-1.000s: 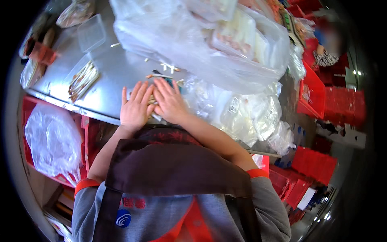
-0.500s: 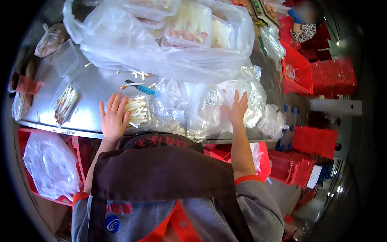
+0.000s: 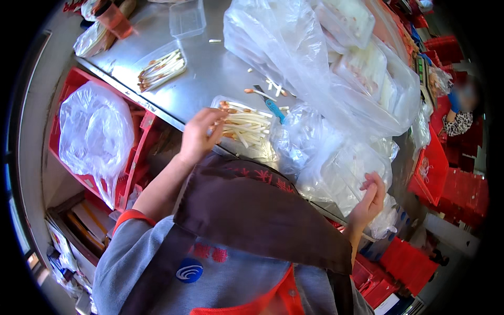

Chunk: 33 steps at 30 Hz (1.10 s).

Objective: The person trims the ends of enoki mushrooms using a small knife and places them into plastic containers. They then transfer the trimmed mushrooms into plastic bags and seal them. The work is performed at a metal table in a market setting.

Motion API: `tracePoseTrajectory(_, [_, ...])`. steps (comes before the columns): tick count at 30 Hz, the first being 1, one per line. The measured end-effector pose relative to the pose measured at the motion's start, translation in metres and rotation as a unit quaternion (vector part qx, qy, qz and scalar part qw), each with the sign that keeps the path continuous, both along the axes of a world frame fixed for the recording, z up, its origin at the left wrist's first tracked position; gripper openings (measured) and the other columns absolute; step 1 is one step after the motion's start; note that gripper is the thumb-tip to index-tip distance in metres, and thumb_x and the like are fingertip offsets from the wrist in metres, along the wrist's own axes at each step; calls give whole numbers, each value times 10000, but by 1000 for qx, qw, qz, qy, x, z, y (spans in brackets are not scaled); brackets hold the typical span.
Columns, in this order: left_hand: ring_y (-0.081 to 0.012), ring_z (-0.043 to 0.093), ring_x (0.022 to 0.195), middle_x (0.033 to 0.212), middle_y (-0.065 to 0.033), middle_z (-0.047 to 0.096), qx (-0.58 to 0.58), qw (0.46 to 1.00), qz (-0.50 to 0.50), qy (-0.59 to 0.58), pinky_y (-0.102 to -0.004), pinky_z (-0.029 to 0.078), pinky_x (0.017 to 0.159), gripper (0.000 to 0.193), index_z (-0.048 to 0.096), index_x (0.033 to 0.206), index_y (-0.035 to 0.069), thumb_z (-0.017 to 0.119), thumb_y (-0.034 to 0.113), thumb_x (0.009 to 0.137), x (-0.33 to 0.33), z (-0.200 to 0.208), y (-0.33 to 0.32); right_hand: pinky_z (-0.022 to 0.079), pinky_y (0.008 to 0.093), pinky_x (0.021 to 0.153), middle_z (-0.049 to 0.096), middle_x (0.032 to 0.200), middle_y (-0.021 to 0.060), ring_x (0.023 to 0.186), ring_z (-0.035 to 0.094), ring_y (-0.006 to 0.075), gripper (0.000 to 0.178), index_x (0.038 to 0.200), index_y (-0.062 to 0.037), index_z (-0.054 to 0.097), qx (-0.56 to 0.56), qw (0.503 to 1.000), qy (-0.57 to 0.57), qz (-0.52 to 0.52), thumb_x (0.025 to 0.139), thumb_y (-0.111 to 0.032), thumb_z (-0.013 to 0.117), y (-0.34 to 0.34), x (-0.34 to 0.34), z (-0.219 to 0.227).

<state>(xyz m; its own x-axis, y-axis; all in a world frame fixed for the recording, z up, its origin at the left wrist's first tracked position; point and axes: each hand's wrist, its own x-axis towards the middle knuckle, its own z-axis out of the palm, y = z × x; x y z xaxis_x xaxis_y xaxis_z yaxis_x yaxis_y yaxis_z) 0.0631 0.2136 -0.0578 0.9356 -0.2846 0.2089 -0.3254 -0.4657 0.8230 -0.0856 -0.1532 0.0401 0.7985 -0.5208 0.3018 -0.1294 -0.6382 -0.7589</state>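
Observation:
A clear plastic tray [image 3: 216, 100] holds slender white-stemmed mushrooms [image 3: 247, 126] with brown caps, near the table's front edge. At its left end, my left hand [image 3: 198, 134] bends thumb and fingers around the capped ends of some mushrooms. My right hand [image 3: 369, 202] is over crumpled clear plastic bags [image 3: 341, 168] at the right; its fingers are loosely bent and apart, with nothing seen in them. Behind the tray lie a knife with a blue handle [image 3: 274, 109] and a loose mushroom [image 3: 260, 94] beside cut stem pieces [image 3: 273, 84].
Another tray of mushrooms [image 3: 163, 68] and a lidless clear container [image 3: 187, 20] stand to the left. A large plastic bag [image 3: 294, 52] with packed trays [image 3: 362, 68] fills the far right. Red crates [image 3: 134, 178] flank the metal table [image 3: 210, 68]. A person [image 3: 462, 102] is at far right.
The view has turned, shifting the table scene. My left hand has gone from lying spread beside the tray to bending around mushroom ends. My right hand's fingers, earlier spread, are now bent.

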Motion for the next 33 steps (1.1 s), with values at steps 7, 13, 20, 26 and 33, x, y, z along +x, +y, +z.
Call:
tracePoseTrajectory(7, [-281,419,1127,1110,-47,486,221,966,-79,-104,-458,330,935,429,588,1039,146,744,194,642,-3,-19,-40,428,244,666,628,884,78,702,497,99,244,1030,14,583,145,988,-55,9,974,-148,410,23,43,-17])
tracePoseTrajectory(13, [-286,437,1098,1077,-46,495,216,970,-38,-107,-471,319,917,420,549,996,126,754,215,640,4,-28,-48,432,255,663,625,876,94,705,507,114,235,1011,16,580,215,973,-75,26,971,-148,416,25,39,-21])
tracePoseTrajectory(20, [-308,527,984,1078,-96,545,76,990,37,-111,-401,417,852,361,573,1055,77,695,146,723,8,-4,-1,454,287,661,603,873,93,765,559,156,202,1002,-1,578,433,898,-59,55,962,-131,428,50,50,-40])
tracePoseTrajectory(26, [-115,538,702,871,-59,540,-254,941,21,222,-260,461,637,355,445,1266,9,513,119,935,-22,1,-22,459,332,735,582,920,94,807,548,182,244,1068,1,555,567,793,83,207,986,-188,424,108,83,-100])
tracePoseTrajectory(33, [-68,495,645,820,-10,518,-413,847,281,182,-196,401,575,329,498,1236,-35,461,31,917,2,-12,54,450,322,746,592,935,90,836,559,208,207,1053,-20,604,197,906,102,359,900,-148,548,121,113,-99])
